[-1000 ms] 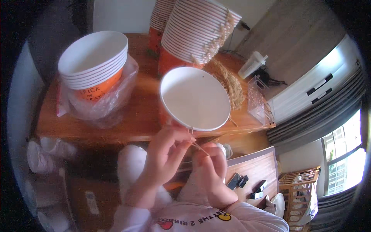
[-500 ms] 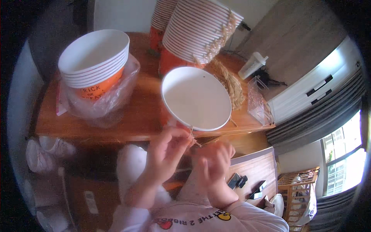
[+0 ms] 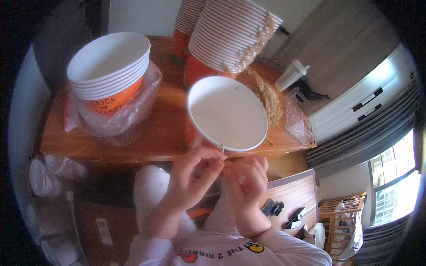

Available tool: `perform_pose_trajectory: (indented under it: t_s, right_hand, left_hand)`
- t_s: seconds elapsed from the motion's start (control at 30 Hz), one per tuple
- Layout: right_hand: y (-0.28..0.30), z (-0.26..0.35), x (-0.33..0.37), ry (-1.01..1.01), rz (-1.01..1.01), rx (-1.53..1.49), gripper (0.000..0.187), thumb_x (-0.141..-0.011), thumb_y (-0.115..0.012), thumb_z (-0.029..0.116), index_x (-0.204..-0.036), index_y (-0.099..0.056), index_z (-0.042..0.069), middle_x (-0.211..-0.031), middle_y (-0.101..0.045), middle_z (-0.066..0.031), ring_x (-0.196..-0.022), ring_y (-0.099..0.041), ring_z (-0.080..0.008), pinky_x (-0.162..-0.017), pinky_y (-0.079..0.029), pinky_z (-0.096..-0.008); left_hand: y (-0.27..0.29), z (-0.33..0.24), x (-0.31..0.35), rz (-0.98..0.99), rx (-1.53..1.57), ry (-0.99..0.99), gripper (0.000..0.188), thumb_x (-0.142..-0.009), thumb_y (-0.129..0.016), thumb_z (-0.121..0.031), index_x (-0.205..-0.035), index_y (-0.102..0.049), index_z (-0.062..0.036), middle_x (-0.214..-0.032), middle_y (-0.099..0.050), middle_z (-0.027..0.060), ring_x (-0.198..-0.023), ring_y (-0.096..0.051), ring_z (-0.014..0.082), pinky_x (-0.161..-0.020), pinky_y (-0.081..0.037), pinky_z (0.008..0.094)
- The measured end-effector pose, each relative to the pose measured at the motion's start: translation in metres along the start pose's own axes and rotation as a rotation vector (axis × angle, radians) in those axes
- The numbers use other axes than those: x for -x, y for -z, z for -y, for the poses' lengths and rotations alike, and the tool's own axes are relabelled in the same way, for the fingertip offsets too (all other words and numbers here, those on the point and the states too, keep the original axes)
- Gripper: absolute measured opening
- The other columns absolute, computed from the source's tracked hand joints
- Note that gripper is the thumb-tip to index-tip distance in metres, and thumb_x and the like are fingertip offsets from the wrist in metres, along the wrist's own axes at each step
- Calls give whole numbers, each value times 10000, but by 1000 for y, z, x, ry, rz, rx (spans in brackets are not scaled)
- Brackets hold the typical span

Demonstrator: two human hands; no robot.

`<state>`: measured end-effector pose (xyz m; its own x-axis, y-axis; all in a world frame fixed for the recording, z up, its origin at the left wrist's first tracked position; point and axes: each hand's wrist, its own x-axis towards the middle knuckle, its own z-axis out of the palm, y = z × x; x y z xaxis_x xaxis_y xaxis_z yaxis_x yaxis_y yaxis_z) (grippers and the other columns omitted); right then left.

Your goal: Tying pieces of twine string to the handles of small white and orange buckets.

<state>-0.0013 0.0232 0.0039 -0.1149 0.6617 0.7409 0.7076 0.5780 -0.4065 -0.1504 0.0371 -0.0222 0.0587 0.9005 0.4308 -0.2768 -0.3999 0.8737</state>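
Note:
An orange paper bucket with a white inside (image 3: 228,113) stands tilted toward me at the table's front edge. A thin straw-coloured cord (image 3: 222,153) hangs from its near rim. My left hand (image 3: 191,179) pinches this cord between thumb and forefinger just below the rim. Close against those fingertips is my right hand (image 3: 248,181), its fingers curled and pinched together at the cord. The cord's end is hidden among the fingers. Behind the bucket, a bundle of braided straw-coloured cord (image 3: 265,95) lies on the table.
Several nested buckets (image 3: 108,62) sit in clear plastic at the left of the wooden table (image 3: 164,102). A tall bucket stack (image 3: 226,35) rises behind, cords draped down its side. A lidded drink cup (image 3: 291,76) and a clear box (image 3: 296,117) stand at the right.
My right hand has come up and in to meet the left fingertips at the cord. Short cord ends that showed between the hands are now covered. The bucket stays in place.

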Motion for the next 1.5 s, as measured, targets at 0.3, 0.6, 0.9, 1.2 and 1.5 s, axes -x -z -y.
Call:
perform_pose_trajectory:
  t_s: [0.3,0.6,0.9,1.2,1.5]
  right_hand:
    - [0,-5,-1,-11,110,-61,185,-702,-749,94,-875,-690,122,-822,-642,-4,-785,-539,-214,-779,-348,-354]
    - [-1,8,-15,163,-59,152,239,-674,-787,152,-894,-697,179,-830,-643,47,-788,-547,-168,-764,-321,-331]
    - [2,12,-33,289,-1,223,262,-689,-765,224,-950,-737,226,-829,-624,83,-807,-538,-142,-767,-317,-321]
    - [1,9,-30,351,-128,51,237,-689,-769,181,-921,-718,185,-920,-709,63,-826,-590,-130,-783,-339,-303]
    - [-1,10,-30,359,-9,110,253,-706,-758,161,-952,-704,185,-985,-722,79,-849,-574,-135,-815,-331,-297]
  left_hand:
    - [5,-1,-5,28,44,73,96,-844,-690,-52,-901,-618,-24,-936,-649,55,-863,-601,114,-780,-482,249]
    - [4,-10,-4,-190,-426,-273,165,-704,-744,11,-838,-655,-26,-823,-682,91,-755,-664,203,-667,-509,292]
    - [6,-8,-4,-273,-618,-488,227,-692,-749,-18,-897,-699,-101,-834,-697,67,-695,-665,247,-608,-519,341]
    - [4,-10,-5,-315,-515,-383,154,-684,-744,-10,-806,-667,-62,-783,-686,83,-685,-671,231,-623,-517,324]
    - [5,-16,1,-306,-565,-414,132,-698,-695,-15,-816,-644,-47,-777,-671,88,-690,-665,257,-621,-515,342]
